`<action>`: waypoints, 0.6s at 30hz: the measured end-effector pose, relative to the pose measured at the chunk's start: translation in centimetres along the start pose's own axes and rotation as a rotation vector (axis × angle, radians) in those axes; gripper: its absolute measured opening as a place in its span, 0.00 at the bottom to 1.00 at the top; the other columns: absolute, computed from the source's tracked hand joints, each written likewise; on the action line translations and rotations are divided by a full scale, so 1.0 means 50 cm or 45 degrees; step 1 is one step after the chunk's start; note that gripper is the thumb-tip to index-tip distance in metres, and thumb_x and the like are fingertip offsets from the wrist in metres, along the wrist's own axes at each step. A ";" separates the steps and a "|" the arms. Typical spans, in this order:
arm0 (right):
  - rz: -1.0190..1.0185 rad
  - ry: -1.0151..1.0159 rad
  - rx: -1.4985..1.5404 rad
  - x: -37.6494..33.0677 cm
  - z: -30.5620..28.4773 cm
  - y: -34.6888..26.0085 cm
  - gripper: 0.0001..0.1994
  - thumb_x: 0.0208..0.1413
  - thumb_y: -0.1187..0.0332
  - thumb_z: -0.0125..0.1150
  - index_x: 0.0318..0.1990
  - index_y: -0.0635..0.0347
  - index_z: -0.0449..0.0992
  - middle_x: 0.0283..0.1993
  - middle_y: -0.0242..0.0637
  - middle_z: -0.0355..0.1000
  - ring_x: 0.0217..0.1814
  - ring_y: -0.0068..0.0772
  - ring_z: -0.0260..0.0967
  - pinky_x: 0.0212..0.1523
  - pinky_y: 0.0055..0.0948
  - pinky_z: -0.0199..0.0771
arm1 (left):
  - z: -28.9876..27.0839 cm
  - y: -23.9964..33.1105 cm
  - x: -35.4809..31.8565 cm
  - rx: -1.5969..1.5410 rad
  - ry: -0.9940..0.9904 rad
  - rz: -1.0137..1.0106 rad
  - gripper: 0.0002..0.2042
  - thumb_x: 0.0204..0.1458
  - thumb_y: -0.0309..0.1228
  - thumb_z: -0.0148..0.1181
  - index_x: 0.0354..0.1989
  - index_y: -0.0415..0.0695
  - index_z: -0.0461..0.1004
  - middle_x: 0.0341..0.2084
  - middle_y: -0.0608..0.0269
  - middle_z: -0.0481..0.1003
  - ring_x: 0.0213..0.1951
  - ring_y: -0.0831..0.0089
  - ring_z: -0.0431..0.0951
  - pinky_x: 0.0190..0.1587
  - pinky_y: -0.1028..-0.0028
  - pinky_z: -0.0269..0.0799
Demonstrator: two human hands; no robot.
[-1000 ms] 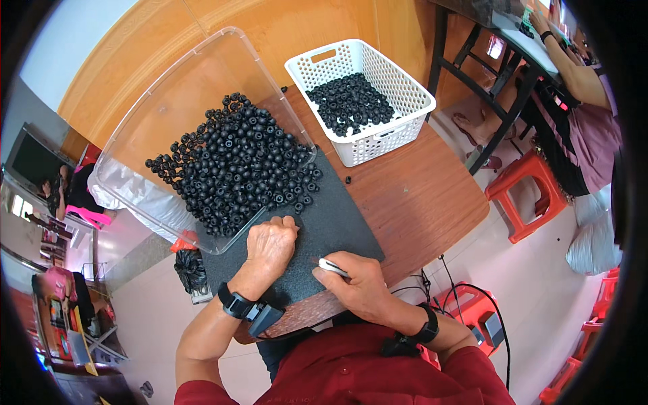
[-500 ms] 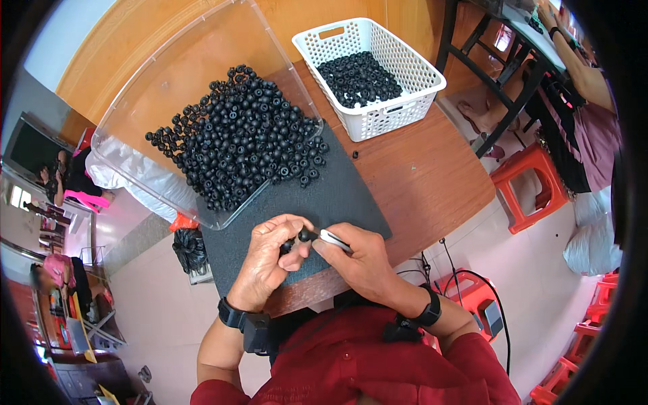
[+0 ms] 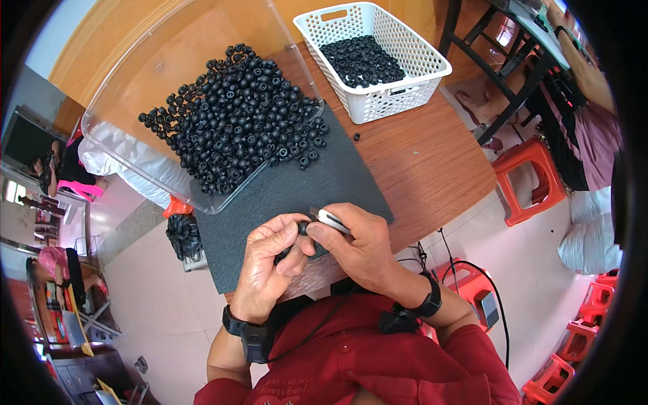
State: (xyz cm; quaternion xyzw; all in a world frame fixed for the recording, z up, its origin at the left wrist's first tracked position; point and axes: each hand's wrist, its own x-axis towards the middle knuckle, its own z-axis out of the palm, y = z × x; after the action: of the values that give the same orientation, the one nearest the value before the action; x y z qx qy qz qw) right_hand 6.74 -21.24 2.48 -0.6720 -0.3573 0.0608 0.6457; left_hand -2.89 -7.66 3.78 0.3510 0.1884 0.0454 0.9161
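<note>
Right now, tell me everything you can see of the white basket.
The basket is white, rectangular, plastic by its look, with perforated walls, a solid rim and a slot handle at its far end. It stands upright at the far right of the wooden table, beyond the dark mat. It holds a shallow layer of small black ring-shaped parts, well below the rim. Neither hand touches it.

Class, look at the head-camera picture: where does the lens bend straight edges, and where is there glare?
Head view: fisheye bends the wooden table edge and the clear bin walls toward the rim; black vignette at corners; daylight glare on the bin wall; hands, left hand and right hand, sharp at centre.
</note>
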 end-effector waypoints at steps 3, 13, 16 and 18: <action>-0.015 -0.039 -0.015 -0.003 -0.001 0.002 0.08 0.53 0.68 0.63 0.32 0.64 0.74 0.27 0.42 0.72 0.25 0.39 0.71 0.26 0.32 0.69 | -0.002 -0.007 -0.005 -0.054 0.009 0.017 0.11 0.59 0.29 0.54 0.43 0.33 0.71 0.25 0.51 0.77 0.12 0.85 0.58 0.16 0.83 0.54; -0.043 -0.073 -0.011 0.000 0.005 0.006 0.10 0.54 0.65 0.63 0.33 0.63 0.74 0.27 0.41 0.72 0.26 0.41 0.72 0.27 0.34 0.69 | -0.018 -0.017 -0.009 0.005 -0.062 0.048 0.12 0.59 0.31 0.54 0.43 0.32 0.72 0.25 0.51 0.76 0.12 0.84 0.60 0.16 0.82 0.55; -0.032 -0.098 0.002 -0.003 0.006 0.008 0.10 0.54 0.64 0.62 0.33 0.63 0.75 0.26 0.40 0.72 0.26 0.40 0.71 0.26 0.34 0.68 | -0.027 -0.019 -0.006 -0.081 -0.098 0.058 0.12 0.59 0.32 0.55 0.42 0.32 0.72 0.25 0.51 0.76 0.12 0.84 0.59 0.16 0.81 0.55; -0.144 -0.047 -0.048 -0.004 0.005 0.015 0.09 0.56 0.65 0.60 0.33 0.62 0.74 0.24 0.40 0.70 0.25 0.40 0.69 0.25 0.35 0.67 | -0.031 -0.017 -0.006 -0.115 -0.133 0.065 0.13 0.59 0.32 0.55 0.42 0.33 0.72 0.25 0.51 0.76 0.12 0.84 0.58 0.17 0.81 0.55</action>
State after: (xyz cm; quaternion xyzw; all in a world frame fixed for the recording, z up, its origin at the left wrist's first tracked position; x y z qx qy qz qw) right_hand 6.76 -21.06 1.71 -0.6617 -0.4075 0.0298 0.6287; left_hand -3.80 -7.40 2.23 0.3159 0.1290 0.0588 0.9381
